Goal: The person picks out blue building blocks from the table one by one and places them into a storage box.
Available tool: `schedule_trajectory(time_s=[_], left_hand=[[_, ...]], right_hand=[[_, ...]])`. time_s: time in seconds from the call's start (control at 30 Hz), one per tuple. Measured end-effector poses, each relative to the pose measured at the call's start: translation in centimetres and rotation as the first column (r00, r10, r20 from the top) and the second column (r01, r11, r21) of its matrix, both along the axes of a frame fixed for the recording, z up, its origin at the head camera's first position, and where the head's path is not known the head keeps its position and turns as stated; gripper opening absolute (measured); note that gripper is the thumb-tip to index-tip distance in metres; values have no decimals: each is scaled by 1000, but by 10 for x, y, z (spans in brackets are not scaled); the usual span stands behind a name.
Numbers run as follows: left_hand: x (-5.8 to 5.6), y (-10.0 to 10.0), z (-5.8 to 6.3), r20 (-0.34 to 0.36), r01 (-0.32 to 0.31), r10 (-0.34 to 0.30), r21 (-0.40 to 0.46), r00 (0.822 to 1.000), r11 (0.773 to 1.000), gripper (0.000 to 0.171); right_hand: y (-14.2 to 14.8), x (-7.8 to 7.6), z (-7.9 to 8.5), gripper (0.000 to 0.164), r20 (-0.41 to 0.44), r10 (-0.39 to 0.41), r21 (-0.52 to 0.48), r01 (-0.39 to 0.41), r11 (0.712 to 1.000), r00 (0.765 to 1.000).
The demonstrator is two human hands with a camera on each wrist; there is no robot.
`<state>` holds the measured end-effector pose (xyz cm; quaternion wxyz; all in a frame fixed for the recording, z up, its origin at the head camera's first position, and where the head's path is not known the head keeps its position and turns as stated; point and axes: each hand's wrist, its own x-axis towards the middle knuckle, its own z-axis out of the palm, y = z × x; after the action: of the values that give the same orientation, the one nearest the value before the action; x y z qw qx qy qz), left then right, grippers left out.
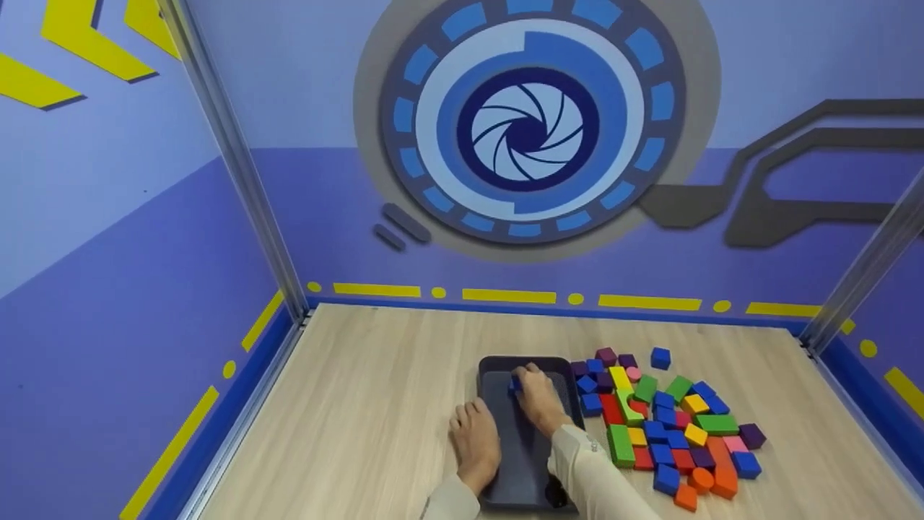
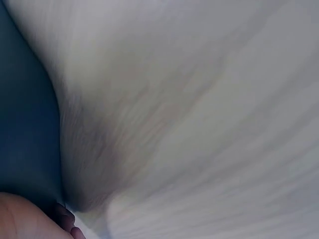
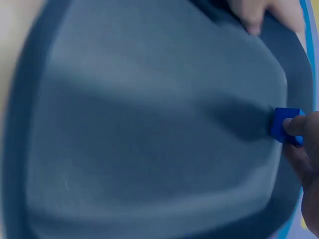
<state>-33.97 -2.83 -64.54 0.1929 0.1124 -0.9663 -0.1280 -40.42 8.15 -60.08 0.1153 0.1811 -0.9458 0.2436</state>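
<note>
In the head view, a long black tray (image 1: 523, 462) lies on the table in front of the person. The right hand (image 1: 538, 399) is over its far part, pinching a blue cube (image 3: 279, 124) between thumb and fingers near the tray's far end. The left hand (image 1: 476, 439) rests at the tray's left rim, its fingers pointing forward. Its fingers (image 3: 251, 15) also show at the rim in the right wrist view. The left wrist view holds mostly blurred pale surface, with a bit of the left hand (image 2: 25, 221) low in the corner beside the dark tray.
To the right of the tray many coloured wooden blocks lie spread out, among them a green block (image 1: 621, 445), an orange cylinder (image 1: 700, 479) and a lone blue cube (image 1: 660, 357). Painted panels with metal corner posts (image 1: 238, 159) enclose the wooden table (image 1: 339, 412).
</note>
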Motion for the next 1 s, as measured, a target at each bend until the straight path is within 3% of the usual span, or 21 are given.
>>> schedule_trajectory(time_s=[0.1,0.2,0.33,0.5,0.63,0.73,0.87,1.0], left_hand=[[2,0,4,-22,3,-4,-9,1000,1000,15],[4,1,7,-88,-4,0,-40,996,999,5],[2,1,2,-146,-30,17,-87,989,996,9],[4,-1,5,-113,-51,37,-123,993,991,6],[3,6,8,-154,-29,5,-154,988,988,7],[-1,5,6,-171,-5,-20,-147,985,989,7],[-2,2,7,-127,22,-36,-112,991,993,4],[-4,-2,3,-97,46,-55,-93,994,995,8]], right_hand=[[-13,1,-8,29,-38,32,-11,-32,999,999],[-24,1,-12,31,-81,42,-48,-46,998,996],[-33,1,-15,31,-105,38,-85,-47,995,994],[-40,3,-19,34,-53,53,-93,-58,994,997],[-25,7,-17,44,-25,73,-65,-75,995,997],[-9,7,-10,51,-61,53,-19,-54,998,997],[24,1,6,51,-134,-65,51,72,996,989],[64,-1,15,38,-118,-164,117,178,977,979]])
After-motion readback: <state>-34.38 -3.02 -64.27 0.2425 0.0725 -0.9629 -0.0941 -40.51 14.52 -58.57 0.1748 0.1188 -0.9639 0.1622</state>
